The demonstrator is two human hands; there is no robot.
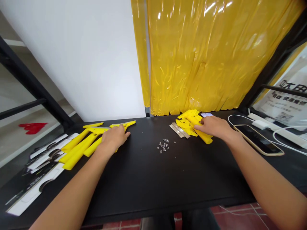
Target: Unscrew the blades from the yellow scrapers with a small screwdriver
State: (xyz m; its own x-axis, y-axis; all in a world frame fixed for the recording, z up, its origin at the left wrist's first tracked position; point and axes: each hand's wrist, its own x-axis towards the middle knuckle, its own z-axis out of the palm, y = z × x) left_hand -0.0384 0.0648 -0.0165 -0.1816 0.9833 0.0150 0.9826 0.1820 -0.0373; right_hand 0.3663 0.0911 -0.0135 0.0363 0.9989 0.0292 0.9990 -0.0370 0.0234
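Note:
My left hand [114, 138] is closed over a yellow scraper [129, 124] at the left of the black table. Several more yellow scrapers [80, 150] with thick handles lie side by side just left of it. At the right, my right hand [213, 126] has its fingers closed on a yellow plastic handle [203, 135], at the edge of a heap of yellow plastic parts [185, 123]. Flat metal blades [179, 130] lie beside that heap. Between the hands, small screws and nuts [164, 146] are scattered on the tabletop.
White-and-black cardboard sleeves [35, 188] lie at the left edge. A phone [259, 140], white cables and a power strip [278, 127] occupy the right side. Behind the table [148, 185] hang a yellow plastic curtain [192, 64] and a white panel [96, 57], between black frame posts.

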